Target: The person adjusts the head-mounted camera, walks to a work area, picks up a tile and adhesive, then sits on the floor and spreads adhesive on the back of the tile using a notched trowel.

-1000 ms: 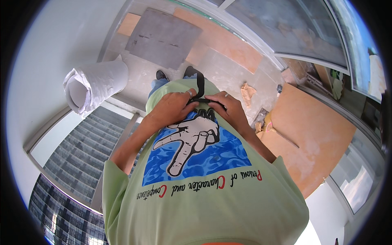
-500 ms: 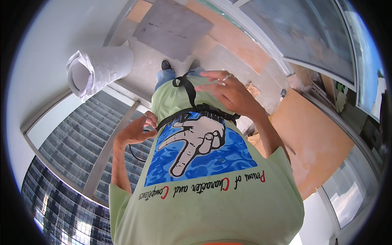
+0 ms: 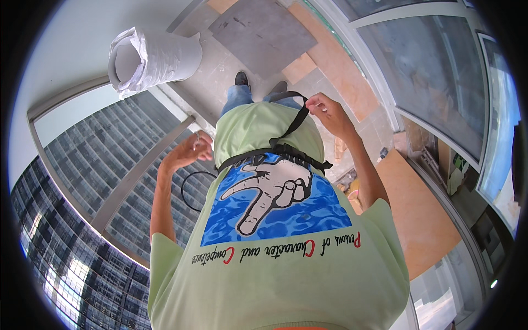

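A black belt (image 3: pixel 313 160) circles my waist over a light green T-shirt (image 3: pixel 297 286). From its front buckle area a loose black strap (image 3: pixel 297 122) curves up and away from my body. My right hand (image 3: pixel 328 111) pinches this strap near its upper bend, out in front of my right hip. On the other side, my left hand (image 3: pixel 191 149) hovers just off the left end of the belt, its fingers loosely bent and apart, with nothing seen in them. A thin black cord loop (image 3: pixel 183 190) hangs below my left wrist, beside my waist.
A plastic-wrapped white roll (image 3: pixel 170 58) stands at the far left by the window frame (image 3: pixel 118 201). A grey board (image 3: pixel 264 36) lies on the floor ahead of my shoes. To the right are a tan board (image 3: pixel 421 214) and glass sliding panels (image 3: pixel 429 82).
My right hand has moved right and taken hold of the strap, pulling it out from my front. My left hand has drawn up off the belt's side. The view has shifted slightly.
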Demonstrator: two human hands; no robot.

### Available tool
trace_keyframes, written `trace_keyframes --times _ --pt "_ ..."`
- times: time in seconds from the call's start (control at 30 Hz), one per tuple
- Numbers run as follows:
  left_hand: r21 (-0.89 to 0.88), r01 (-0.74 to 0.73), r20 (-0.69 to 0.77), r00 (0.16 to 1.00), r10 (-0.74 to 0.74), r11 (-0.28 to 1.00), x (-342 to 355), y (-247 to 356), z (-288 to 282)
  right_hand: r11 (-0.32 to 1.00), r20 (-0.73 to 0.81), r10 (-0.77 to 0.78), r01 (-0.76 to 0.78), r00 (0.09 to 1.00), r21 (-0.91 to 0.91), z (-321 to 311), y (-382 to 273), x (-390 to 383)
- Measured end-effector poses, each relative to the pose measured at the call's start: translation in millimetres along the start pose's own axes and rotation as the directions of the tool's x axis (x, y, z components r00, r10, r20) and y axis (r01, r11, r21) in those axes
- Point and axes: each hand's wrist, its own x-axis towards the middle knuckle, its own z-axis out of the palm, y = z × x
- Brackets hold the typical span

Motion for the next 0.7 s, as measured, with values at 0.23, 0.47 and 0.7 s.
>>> trace_keyframes --times 0.23,0.47,0.7 --pt "0.211 -0.154 -0.193 0.962 0.196 0.965 90 -57 9 0.976 -0.037 0.218 -0.217 0.975 0.029 41 81 -24" --pt "0.481 -0.017 -0.348 0.914 0.208 0.877 138 -65 -24 0.949 -0.48 0.196 -0.288 0.855 -0.126 65 132 -11" --pt "0.49 -0.068 -0.119 0.982 0.144 0.869 140 -55 -55 0.982 -0.379 0.149 -0.183 0.913 -0.055 43 62 -5"
